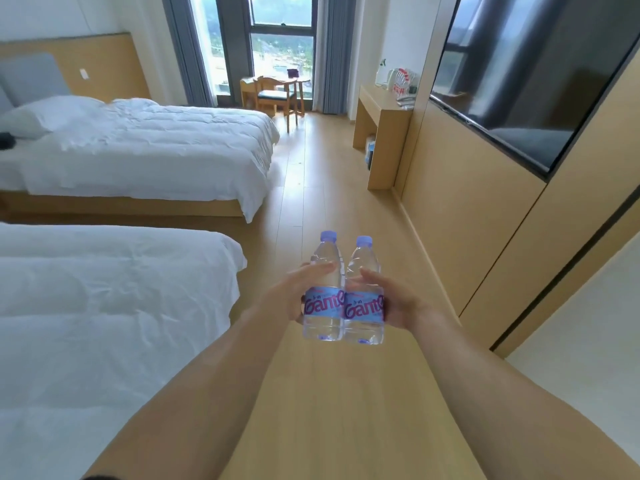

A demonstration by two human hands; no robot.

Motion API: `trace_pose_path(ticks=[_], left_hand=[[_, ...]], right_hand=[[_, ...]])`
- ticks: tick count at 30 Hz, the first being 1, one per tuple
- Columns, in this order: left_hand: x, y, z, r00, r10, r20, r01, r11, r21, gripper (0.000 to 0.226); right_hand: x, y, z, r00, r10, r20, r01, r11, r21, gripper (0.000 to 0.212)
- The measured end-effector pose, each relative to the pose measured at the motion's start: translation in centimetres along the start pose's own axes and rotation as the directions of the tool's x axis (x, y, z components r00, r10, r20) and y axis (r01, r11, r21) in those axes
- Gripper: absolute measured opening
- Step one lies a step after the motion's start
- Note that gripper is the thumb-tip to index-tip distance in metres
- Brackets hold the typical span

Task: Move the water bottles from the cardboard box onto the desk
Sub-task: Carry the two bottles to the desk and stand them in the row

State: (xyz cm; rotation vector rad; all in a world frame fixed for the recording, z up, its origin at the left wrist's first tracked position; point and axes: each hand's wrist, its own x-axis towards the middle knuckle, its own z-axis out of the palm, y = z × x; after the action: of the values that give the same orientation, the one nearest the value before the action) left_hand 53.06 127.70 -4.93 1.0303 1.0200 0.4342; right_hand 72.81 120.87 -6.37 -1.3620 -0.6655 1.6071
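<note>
Two clear water bottles with blue labels and pale purple caps are held upright side by side in front of me over the wooden floor. My left hand grips the left bottle. My right hand grips the right bottle. The two bottles touch each other. Far ahead on the right stands the wooden desk, with several red-labelled bottles standing on its top. The cardboard box is not in view.
Two beds with white covers, the near bed and the far bed, fill the left side. A wood-panelled wall with a dark TV screen runs along the right. A wooden chair and small round table stand by the window. A floor aisle runs between the beds and the wall.
</note>
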Motion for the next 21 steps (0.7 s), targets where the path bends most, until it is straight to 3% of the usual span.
trace_pose_path(ticks=[7,12,16,21], left_hand=[[7.9,4.0,-3.0,1.0,-0.015,-0.019,0.015,1.0,-0.021,0.054],[15.8,8.3,-5.9,0.999,-0.038,-0.003,0.038,0.999,0.012,0.058],[22.4,12.6,-8.6,0.999,-0.046,0.021,0.046,0.999,-0.001,0.039],[29.8,17.8,-11.2,0.999,-0.049,-0.017,0.05,0.998,0.037,0.059]], right_hand=[[9.1,-3.6,-0.7,1.0,0.027,0.014,-0.027,1.0,0.007,0.046],[17.3,-7.8,-1.5,1.0,0.001,0.001,-0.001,1.0,0.007,0.056],[23.8,-11.7,-1.6,1.0,-0.001,-0.015,0.001,1.0,-0.011,0.058],[30.4,-16.8,-1.6,0.998,-0.04,-0.051,0.041,0.999,0.011,0.056]])
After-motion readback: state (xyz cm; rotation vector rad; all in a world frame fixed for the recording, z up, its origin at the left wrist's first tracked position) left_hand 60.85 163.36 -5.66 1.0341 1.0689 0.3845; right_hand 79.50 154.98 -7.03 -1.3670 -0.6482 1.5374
